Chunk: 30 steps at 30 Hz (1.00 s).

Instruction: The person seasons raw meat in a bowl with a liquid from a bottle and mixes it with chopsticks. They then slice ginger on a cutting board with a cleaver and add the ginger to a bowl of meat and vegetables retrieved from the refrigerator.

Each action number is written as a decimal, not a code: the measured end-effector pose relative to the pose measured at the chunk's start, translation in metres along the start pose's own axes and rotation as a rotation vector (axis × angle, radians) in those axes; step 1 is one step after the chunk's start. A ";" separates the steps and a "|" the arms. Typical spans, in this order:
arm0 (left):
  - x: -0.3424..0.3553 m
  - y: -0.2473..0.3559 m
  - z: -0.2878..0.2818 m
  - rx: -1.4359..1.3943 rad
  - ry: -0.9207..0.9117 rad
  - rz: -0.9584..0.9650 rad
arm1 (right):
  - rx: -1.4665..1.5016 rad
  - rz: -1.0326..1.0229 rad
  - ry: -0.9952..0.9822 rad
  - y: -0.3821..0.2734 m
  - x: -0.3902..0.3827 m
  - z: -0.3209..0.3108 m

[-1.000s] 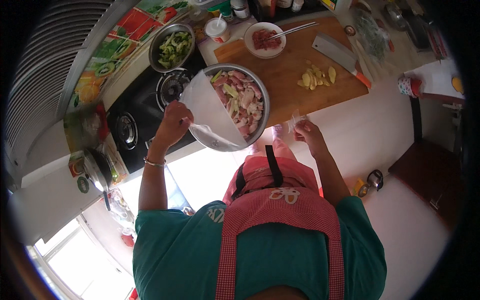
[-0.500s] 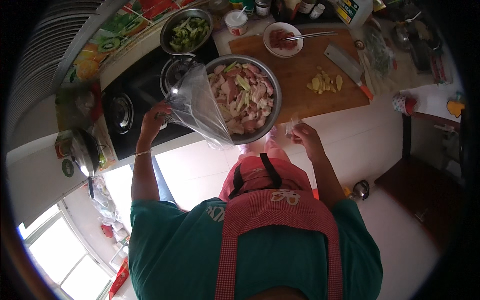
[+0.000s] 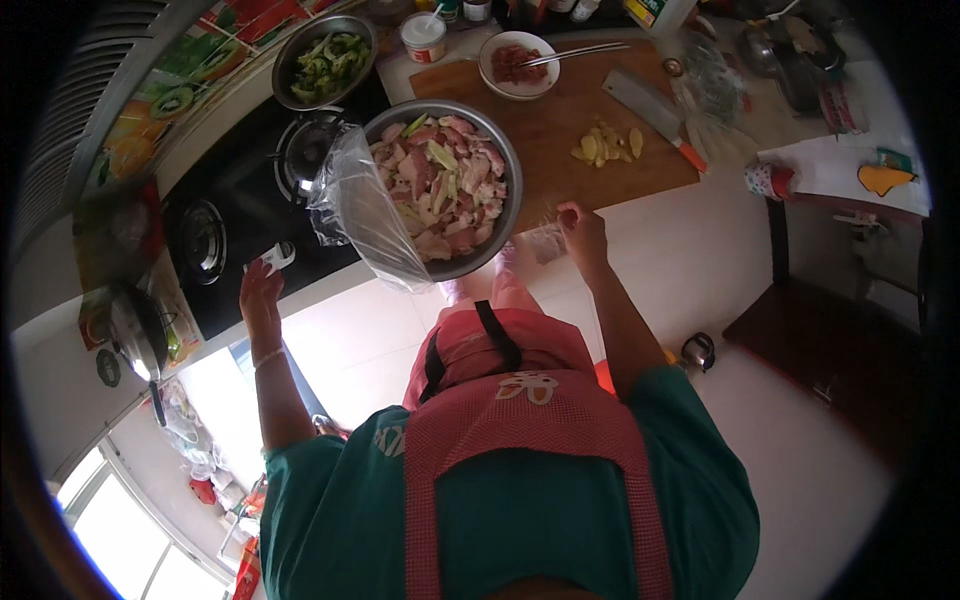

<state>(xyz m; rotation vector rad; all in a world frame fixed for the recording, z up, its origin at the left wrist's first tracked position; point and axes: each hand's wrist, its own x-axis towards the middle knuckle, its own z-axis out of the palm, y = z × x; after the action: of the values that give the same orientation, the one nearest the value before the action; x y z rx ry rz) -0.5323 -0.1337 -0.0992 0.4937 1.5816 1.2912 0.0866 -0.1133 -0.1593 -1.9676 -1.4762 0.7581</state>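
A large metal basin (image 3: pixel 512 190) holds cut raw meat (image 3: pixel 455 185) with pale green slices among it. Over the basin's left side drapes a clear plastic bag (image 3: pixel 362 205), its loose end lying across the stove. My left hand (image 3: pixel 262 305) is apart from that bag, fingers stretched out at the stove's front edge. They reach to a small white piece (image 3: pixel 272 260) there; whether they touch it is unclear. To the right of the basin, my right hand (image 3: pixel 583 235) pinches a thin piece of clear plastic film (image 3: pixel 546 243), which hangs below the board's front edge.
On the wooden cutting board (image 3: pixel 550 180) are sliced ginger (image 3: pixel 607 145), a cleaver (image 3: pixel 645 105) and a white bowl (image 3: pixel 518 65) of chopped red meat with chopsticks. A pot of green vegetables (image 3: pixel 325 62) stands behind the black stove (image 3: pixel 225 205). A lidded tub (image 3: pixel 423 38) is beside it.
My left hand has let go of the plastic bag and drawn back left to the stove's front edge. The bag's end has dropped onto the stove. The whole view has shifted.
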 end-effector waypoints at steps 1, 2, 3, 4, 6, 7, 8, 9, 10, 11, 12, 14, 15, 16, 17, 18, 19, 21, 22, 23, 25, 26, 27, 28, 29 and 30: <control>-0.008 -0.005 -0.004 0.018 0.008 -0.029 | -0.008 0.020 0.015 -0.002 0.000 -0.002; -0.016 -0.011 -0.008 0.036 0.015 -0.058 | -0.016 0.039 0.030 -0.002 0.001 -0.004; -0.024 -0.015 -0.010 0.055 0.021 -0.084 | 0.009 0.094 0.006 0.005 0.002 -0.004; -0.036 -0.017 -0.005 0.113 0.009 -0.066 | 0.034 0.153 -0.015 0.018 0.002 0.000; -0.058 -0.023 0.007 0.230 -0.016 -0.025 | 0.084 0.251 -0.042 0.046 -0.005 0.005; -0.065 -0.027 0.007 0.313 -0.022 -0.051 | 0.103 0.289 -0.051 0.056 -0.011 0.004; -0.071 -0.035 0.006 0.378 -0.062 -0.042 | 0.124 0.328 -0.058 0.066 -0.018 0.002; -0.074 -0.047 -0.001 0.475 -0.118 -0.042 | 0.079 0.367 -0.074 0.061 -0.023 -0.005; -0.078 -0.058 -0.006 0.572 -0.177 -0.044 | 0.031 0.408 -0.088 0.042 -0.030 -0.018; -0.085 -0.070 -0.011 0.603 -0.237 -0.035 | -0.016 0.450 -0.100 0.033 -0.034 -0.028; -0.089 -0.079 -0.005 0.633 -0.315 -0.023 | 0.022 0.443 -0.061 0.047 -0.038 -0.036; -0.096 -0.092 0.007 0.784 -0.384 -0.030 | 0.099 0.415 0.007 0.094 -0.046 -0.047; -0.098 -0.099 0.011 0.828 -0.429 0.023 | -0.046 0.304 0.035 0.111 -0.044 -0.052; -0.102 -0.107 0.014 0.878 -0.474 0.069 | -0.188 0.199 0.057 0.121 -0.047 -0.060; -0.105 -0.115 0.018 0.947 -0.491 0.150 | -0.316 0.121 0.048 0.133 -0.047 -0.068; -0.108 -0.114 0.025 0.962 -0.489 0.141 | -0.438 0.043 0.052 0.135 -0.045 -0.075; -0.115 -0.115 0.031 0.975 -0.486 0.133 | -0.547 -0.008 0.029 0.138 -0.041 -0.083; -0.130 -0.111 0.048 1.043 -0.476 0.064 | -0.501 0.045 -0.030 0.148 -0.020 -0.102; -0.140 -0.111 0.053 1.026 -0.466 0.038 | -0.344 0.146 -0.074 0.158 -0.007 -0.113; -0.144 -0.116 0.054 1.021 -0.452 0.032 | -0.188 0.245 -0.121 0.168 0.007 -0.122; -0.158 -0.122 0.064 1.062 -0.412 0.019 | -0.280 0.056 -0.106 0.173 0.020 -0.135; -0.166 -0.127 0.072 1.100 -0.389 0.018 | -0.325 -0.040 -0.098 0.176 0.027 -0.144; -0.173 -0.141 0.073 1.157 -0.366 0.001 | -0.183 0.034 -0.057 0.157 0.038 -0.152; -0.179 -0.143 0.088 1.133 -0.375 -0.038 | -0.046 0.113 -0.008 0.121 0.048 -0.164; -0.187 -0.145 0.102 1.098 -0.388 -0.054 | 0.093 0.191 0.030 0.094 0.059 -0.166; -0.191 -0.146 0.117 1.066 -0.407 -0.069 | 0.027 0.047 0.082 0.082 0.071 -0.163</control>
<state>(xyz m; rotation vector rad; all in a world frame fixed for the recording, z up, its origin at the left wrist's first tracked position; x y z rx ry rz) -0.3113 -0.2785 -0.1404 1.2402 1.7961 0.1566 0.2742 -0.0802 -0.1143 -1.9956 -1.3691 0.7053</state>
